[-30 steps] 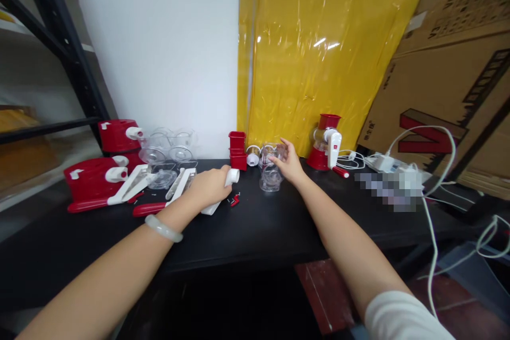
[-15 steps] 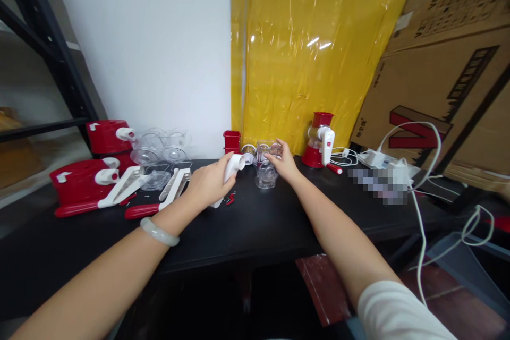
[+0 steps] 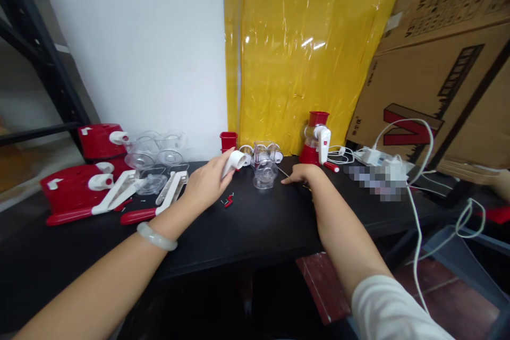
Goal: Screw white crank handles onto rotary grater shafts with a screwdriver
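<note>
A white plastic part with a round open end is gripped in my left hand, above the black table. My right hand is low over the table, fingers closed round a thin rod-like tool that points to the back left. Just left of that tool stands a clear plastic housing. Small metal-ended drums lie behind the housing. Small red and metal pieces lie in front of my left hand. A red hopper stands at the back.
Red bases, clear housings and white cranks with red handles fill the left side. An upright red and white grinder stands back right. Power strip, cables and a large carton are at the right.
My right hand has let go of the clear housing, moved right and down, and taken hold of the thin tool. My left hand still holds the white part, now turned slightly.
</note>
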`<action>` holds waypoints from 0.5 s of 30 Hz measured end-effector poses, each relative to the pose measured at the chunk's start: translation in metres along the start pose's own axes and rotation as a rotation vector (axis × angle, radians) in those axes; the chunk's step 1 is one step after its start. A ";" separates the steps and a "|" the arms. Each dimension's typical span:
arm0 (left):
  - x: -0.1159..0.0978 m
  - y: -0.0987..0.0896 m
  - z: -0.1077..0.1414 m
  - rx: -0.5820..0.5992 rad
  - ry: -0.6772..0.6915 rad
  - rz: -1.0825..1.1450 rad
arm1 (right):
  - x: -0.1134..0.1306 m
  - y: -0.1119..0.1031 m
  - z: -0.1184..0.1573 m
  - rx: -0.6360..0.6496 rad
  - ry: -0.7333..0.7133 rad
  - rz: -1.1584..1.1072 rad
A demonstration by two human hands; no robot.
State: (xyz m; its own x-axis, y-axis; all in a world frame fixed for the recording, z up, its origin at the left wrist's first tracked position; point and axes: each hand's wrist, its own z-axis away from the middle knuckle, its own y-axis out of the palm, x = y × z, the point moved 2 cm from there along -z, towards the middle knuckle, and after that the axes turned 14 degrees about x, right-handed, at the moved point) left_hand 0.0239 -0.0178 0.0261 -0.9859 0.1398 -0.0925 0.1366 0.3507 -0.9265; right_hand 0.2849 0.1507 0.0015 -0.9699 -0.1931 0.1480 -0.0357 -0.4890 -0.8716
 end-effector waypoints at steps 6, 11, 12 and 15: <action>0.004 0.003 -0.002 -0.006 -0.029 0.072 | 0.010 0.002 0.003 -0.057 -0.071 0.092; 0.006 0.006 -0.003 0.002 -0.047 0.033 | 0.010 -0.003 0.009 -0.104 -0.071 0.087; 0.007 0.007 -0.003 0.001 -0.039 0.025 | 0.009 -0.004 0.013 -0.111 -0.070 0.084; 0.008 0.010 -0.004 0.001 -0.005 0.033 | 0.004 -0.011 0.024 -0.132 -0.068 0.088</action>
State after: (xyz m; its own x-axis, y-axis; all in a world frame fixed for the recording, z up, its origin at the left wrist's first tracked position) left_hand 0.0177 -0.0099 0.0175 -0.9814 0.1461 -0.1246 0.1686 0.3449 -0.9234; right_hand 0.2872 0.1348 0.0224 -0.9522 -0.2898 0.0965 0.0127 -0.3530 -0.9355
